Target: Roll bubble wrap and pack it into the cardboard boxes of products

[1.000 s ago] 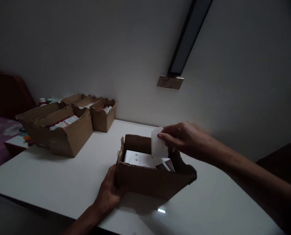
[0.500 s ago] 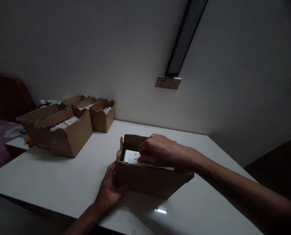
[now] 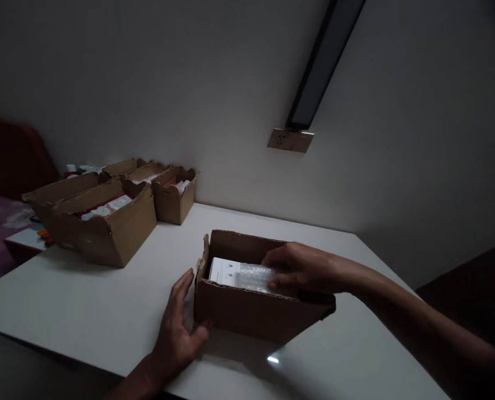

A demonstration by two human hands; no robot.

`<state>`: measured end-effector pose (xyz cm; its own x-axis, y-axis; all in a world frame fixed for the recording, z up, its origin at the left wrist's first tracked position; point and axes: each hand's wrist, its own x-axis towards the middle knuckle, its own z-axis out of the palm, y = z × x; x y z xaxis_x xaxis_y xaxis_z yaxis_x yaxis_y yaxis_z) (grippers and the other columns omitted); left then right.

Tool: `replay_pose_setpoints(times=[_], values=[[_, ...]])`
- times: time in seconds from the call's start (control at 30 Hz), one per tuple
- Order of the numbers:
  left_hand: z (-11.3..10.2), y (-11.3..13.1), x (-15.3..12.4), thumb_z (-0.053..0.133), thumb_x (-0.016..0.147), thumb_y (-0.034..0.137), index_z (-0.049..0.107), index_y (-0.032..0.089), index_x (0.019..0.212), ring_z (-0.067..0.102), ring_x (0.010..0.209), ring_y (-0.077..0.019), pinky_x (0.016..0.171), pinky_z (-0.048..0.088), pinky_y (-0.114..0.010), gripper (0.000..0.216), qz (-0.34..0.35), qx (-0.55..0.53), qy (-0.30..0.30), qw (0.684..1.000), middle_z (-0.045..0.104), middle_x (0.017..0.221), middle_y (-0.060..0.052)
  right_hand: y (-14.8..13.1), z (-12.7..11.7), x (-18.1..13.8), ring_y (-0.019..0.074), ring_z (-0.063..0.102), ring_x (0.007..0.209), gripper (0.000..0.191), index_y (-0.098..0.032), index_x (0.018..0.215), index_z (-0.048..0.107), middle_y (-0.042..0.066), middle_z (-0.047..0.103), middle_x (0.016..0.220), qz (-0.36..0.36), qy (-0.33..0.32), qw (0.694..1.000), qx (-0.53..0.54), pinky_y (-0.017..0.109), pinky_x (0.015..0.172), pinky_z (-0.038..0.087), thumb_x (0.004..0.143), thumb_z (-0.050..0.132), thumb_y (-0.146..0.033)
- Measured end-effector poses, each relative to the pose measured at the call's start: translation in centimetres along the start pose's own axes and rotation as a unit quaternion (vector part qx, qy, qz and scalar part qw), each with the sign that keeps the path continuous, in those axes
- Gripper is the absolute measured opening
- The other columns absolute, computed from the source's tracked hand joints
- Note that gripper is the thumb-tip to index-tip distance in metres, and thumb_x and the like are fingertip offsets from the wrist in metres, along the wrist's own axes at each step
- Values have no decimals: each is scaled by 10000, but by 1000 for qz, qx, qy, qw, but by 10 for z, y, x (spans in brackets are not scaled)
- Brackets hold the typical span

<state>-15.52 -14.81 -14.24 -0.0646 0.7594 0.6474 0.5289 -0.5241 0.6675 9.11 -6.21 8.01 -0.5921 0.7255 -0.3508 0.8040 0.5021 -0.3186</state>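
At lower centre, the right hand (image 3: 301, 268), its pinch unclear, seems to be settling bubble wrap (image 3: 253, 276) on the white carton (image 3: 223, 270) inside the cardboard box (image 3: 247, 314), the left hand (image 3: 177, 330) spread alongside; next probably calls for a light touch.

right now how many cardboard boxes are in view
6: the near box with the right hand in it, two boxes side by side at left, three more boxes behind them. Others may be hidden there.
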Motion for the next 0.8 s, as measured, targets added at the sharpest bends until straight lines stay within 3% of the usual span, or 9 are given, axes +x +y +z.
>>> replay_pose_setpoints(times=[0.07, 0.17, 0.3, 0.4, 0.5, 0.57, 0.67, 0.8], values=[[-12, 14, 10, 636, 835, 233, 203, 298, 1541, 398, 1401, -358, 1111, 406, -581, 831, 60, 24, 29, 997, 356, 1535, -141, -2, 0, 1, 145, 579, 697, 210, -171, 904, 695, 14, 663, 786, -26, -38, 999, 19, 232, 583, 410, 856, 639, -367], [-32, 36, 35, 679, 794, 246, 256, 324, 1519, 408, 1397, -363, 1126, 373, -601, 843, 154, 66, 41, 985, 434, 1502, -112, 2, 0, 4, 147, 603, 781, 200, -181, 925, 687, 16, 676, 904, -75, -35, 995, 61, 227, 643, 432, 844, 652, -361], [-44, 57, 70, 660, 807, 256, 528, 274, 1311, 592, 1215, -330, 1099, 401, -581, 522, 234, 106, -67, 964, 699, 1166, -76, 12, 5, 6, 185, 628, 943, 279, -198, 1023, 698, 48, 662, 1145, -106, -18, 991, 76, 251, 762, 473, 816, 684, -384], [-45, 66, 87, 579, 858, 204, 673, 231, 982, 667, 932, -245, 985, 489, -479, 158, 232, 112, -138, 956, 719, 856, -41, 10, 10, 4, 197, 634, 939, 255, -219, 1023, 705, 48, 676, 1131, -84, -3, 996, 43, 259, 746, 479, 804, 677, -347], [-49, 78, 101, 527, 867, 198, 670, 238, 791, 599, 700, -195, 927, 499, -446, 166, 202, 143, -217, 944, 636, 682, -12, -1, 13, 2, 196, 626, 890, 172, -207, 923, 703, 54, 690, 1048, -54, 30, 997, -35, 262, 715, 454, 771, 678, -284], [-52, 87, 113, 544, 845, 227, 656, 248, 736, 577, 679, -202, 871, 509, -423, 157, 185, 169, -299, 921, 615, 660, -14, -8, 15, 2, 173, 599, 761, 74, -195, 778, 659, 44, 688, 895, -28, 23, 995, -88, 264, 640, 409, 762, 657, -268], [-56, 103, 135, 596, 786, 213, 644, 247, 683, 590, 702, -224, 713, 490, -346, 119, 165, 186, -409, 878, 619, 663, -22, -13, 17, 4, 134, 509, 599, 153, -202, 658, 547, 6, 630, 703, -6, -4, 993, -114, 265, 550, 317, 766, 612, -288], [-53, 116, 157, 604, 702, 102, 666, 258, 683, 550, 610, -180, 573, 378, -262, 169, 133, 125, -469, 864, 580, 603, 30, -9, 21, 6, 133, 497, 612, 147, -206, 669, 489, 9, 626, 719, 18, 41, 992, -116, 269, 554, 296, 753, 583, -282]])
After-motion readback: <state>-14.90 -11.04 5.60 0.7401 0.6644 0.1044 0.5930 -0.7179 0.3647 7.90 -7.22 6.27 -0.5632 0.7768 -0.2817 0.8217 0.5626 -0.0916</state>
